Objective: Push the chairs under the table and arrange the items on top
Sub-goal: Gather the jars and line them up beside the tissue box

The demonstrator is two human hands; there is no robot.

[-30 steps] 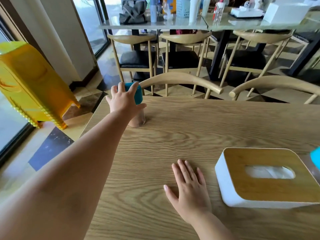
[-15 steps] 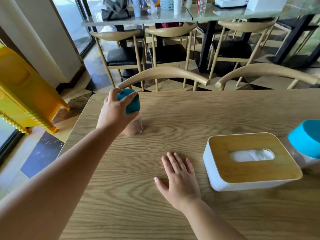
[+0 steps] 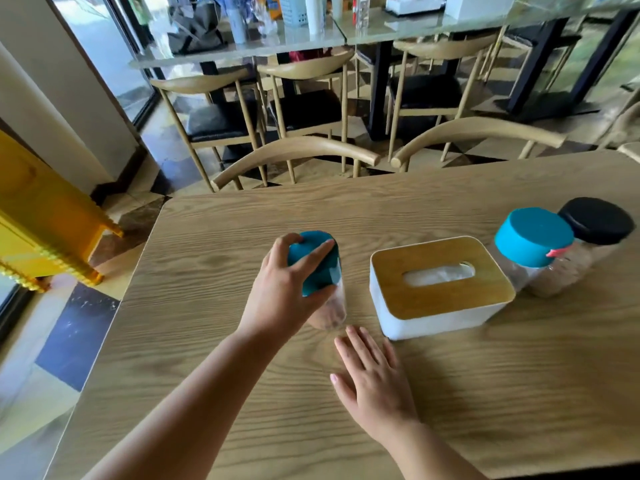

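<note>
My left hand [image 3: 282, 289] grips the teal lid of a clear jar [image 3: 320, 271], which is tilted just left of the white tissue box with a wooden lid [image 3: 438, 287]. My right hand [image 3: 374, 382] lies flat and open on the wooden table [image 3: 207, 271], in front of the jar. To the right of the box stand a second teal-lidded jar [image 3: 533, 244] and a black-lidded jar [image 3: 595, 223], touching each other. Two wooden chair backs, one on the left [image 3: 294, 150] and one on the right [image 3: 478, 133], sit against the table's far edge.
A yellow plastic object [image 3: 41, 216] stands on the floor to the left, by the window. Beyond the table, more chairs [image 3: 221, 109] face a glass-topped table [image 3: 311, 39] loaded with bottles, a bag and boxes.
My left hand has carried the teal-lidded jar from the far left of the table towards the tissue box. The view has shifted, so the two jars on the right now show. My right hand stayed flat.
</note>
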